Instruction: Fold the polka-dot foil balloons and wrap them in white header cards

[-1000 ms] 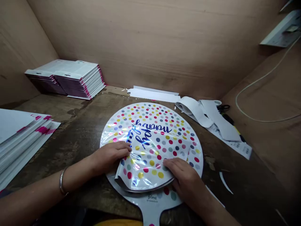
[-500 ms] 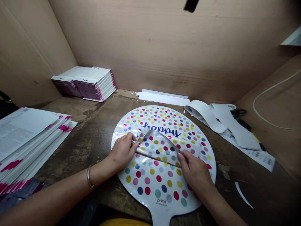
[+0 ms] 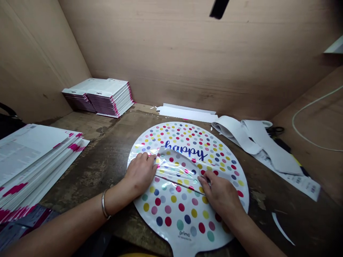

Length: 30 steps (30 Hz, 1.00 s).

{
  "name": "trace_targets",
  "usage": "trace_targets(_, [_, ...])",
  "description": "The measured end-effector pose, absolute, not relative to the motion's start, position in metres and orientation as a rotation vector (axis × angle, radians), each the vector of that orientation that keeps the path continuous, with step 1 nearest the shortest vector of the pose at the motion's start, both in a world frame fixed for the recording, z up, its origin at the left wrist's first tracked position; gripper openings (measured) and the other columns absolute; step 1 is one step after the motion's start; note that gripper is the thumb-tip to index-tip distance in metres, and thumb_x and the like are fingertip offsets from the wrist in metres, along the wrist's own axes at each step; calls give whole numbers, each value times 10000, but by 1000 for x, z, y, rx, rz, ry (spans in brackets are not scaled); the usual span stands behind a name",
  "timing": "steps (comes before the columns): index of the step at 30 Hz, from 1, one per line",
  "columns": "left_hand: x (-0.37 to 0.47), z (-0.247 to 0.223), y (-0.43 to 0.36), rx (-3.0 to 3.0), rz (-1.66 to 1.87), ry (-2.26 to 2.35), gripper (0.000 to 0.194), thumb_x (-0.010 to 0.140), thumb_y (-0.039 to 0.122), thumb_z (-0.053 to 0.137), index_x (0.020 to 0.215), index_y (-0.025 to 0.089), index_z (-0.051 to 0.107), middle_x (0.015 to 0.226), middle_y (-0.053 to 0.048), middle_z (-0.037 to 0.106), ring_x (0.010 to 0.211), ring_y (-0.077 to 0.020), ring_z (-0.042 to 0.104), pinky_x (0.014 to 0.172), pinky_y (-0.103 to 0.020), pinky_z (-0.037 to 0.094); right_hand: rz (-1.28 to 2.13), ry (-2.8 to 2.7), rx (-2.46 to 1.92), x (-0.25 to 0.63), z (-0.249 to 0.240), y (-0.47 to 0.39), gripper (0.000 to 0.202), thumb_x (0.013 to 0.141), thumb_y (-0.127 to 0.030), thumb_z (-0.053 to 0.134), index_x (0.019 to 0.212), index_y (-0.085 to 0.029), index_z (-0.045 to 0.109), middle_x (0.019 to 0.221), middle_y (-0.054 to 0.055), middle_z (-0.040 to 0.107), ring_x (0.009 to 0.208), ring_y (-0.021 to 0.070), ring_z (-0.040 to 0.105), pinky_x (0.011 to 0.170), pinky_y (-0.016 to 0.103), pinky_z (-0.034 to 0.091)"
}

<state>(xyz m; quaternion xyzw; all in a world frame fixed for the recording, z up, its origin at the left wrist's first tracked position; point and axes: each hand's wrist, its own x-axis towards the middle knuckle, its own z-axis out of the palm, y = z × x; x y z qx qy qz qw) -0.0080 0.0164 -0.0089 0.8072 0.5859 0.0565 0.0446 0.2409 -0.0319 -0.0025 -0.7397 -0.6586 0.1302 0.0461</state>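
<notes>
A flat, round foil balloon (image 3: 184, 214) with many-coloured dots lies on the table, its tail toward me and the word "happy" upside down. Across its middle stands a shiny dotted flap (image 3: 177, 166), raised and creased; whether it is a fold of the balloon or a separate sheet I cannot tell. My left hand (image 3: 140, 173), with a bangle on the wrist, is closed on the flap's left end, its fingertips partly hidden. At the right end, my right hand (image 3: 219, 189) pinches the flap between thumb and fingers.
Stacks of white printed cards with pink edges stand at the left front (image 3: 34, 157) and back left (image 3: 102, 96). White paper strips (image 3: 187, 112) lie along the back wall. To the right are a curled label strip (image 3: 270, 146), black-handled scissors (image 3: 277, 130) and a thin paper sliver (image 3: 282, 228).
The raised flap has become flatter and more creased. My right hand has shifted slightly, and the left fingers have curled over the flap's edge. The whole view has moved a little.
</notes>
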Motion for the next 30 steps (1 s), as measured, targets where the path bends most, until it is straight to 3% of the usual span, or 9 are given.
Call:
trace_targets(2, [-4, -3, 18, 2511, 177, 1863, 369, 882, 241, 458, 1223, 127, 540, 1196, -175, 551, 1141, -332, 486, 913, -456, 410, 405, -2005, -2248, 241, -3, -31, 281, 893, -418, 375, 819, -226, 566, 709, 46, 648, 646, 208, 608, 555, 301, 414])
trace_targets(5, [9, -1, 24, 2850, 318, 1505, 453, 900, 143, 381, 1350, 178, 413, 1435, -124, 364, 1353, -296, 255, 1090, -502, 176, 403, -2015, -2245, 244, -1, -31, 267, 895, -398, 385, 808, -222, 566, 708, 43, 650, 638, 203, 608, 550, 302, 424])
trace_targets(9, [25, -16, 34, 2940, 236, 945, 527, 948, 407, 316, 1422, 178, 281, 1492, -114, 271, 1393, -283, 152, 1109, -524, 47, 235, -2137, -2248, 242, 8, -32, 262, 898, -346, 395, 814, -200, 594, 752, 72, 667, 690, 237, 623, 580, 347, 463])
trace_targets(11, [28, -24, 36, 2859, 172, 998, 613, 938, 502, 279, 1441, 157, 228, 1499, -138, 239, 1391, -304, 147, 1099, -540, 63, -9, -2225, -2152, 231, 10, -35, 279, 903, -297, 393, 957, -158, 629, 970, 135, 676, 930, 294, 616, 756, 426, 482])
trace_targets(13, [27, -29, 37, 2828, 141, 1017, 616, 941, 515, 250, 1448, 168, 206, 1509, -133, 210, 1394, -302, 133, 1098, -539, 63, -134, -2373, -1914, 217, 7, -40, 384, 915, -290, 373, 1205, -117, 556, 1291, 171, 540, 1230, 323, 447, 973, 488, 382])
trace_targets(16, [25, -30, 37, 2808, 113, 1028, 612, 942, 504, 253, 1449, 165, 206, 1512, -143, 191, 1396, -317, 110, 1088, -565, 36, 86, -2619, -1653, 209, -8, -50, 583, 913, -422, 366, 1410, -119, 338, 1481, 139, 305, 1371, 299, 240, 1082, 497, 272])
trace_targets(19, [24, -30, 36, 2767, 93, 1045, 636, 932, 523, 265, 1460, 181, 167, 1520, -143, 154, 1395, -341, 83, 1066, -610, 16, 186, -2529, -1891, 237, -20, -60, 660, 889, -516, 364, 1420, -126, 326, 1476, 159, 304, 1358, 337, 257, 1058, 554, 286])
trace_targets(24, [27, -32, 37, 2721, 77, 1065, 651, 925, 539, 264, 1464, 193, 152, 1528, -133, 118, 1395, -350, 58, 1063, -618, 19, -116, -2130, -2002, 286, 2, -46, 506, 902, -423, 364, 1197, -73, 580, 1326, 213, 490, 1268, 347, 388, 1030, 532, 316])
trace_targets(30, [27, -29, 35, 2732, 50, 1088, 651, 924, 535, 273, 1460, 174, 183, 1522, -141, 139, 1394, -353, 60, 1066, -613, 31, 546, -2179, -1923, 237, 24, 37, 315, 781, -384, 585, 1030, -193, 613, 1028, 100, 640, 932, 248, 578, 791, 360, 449])
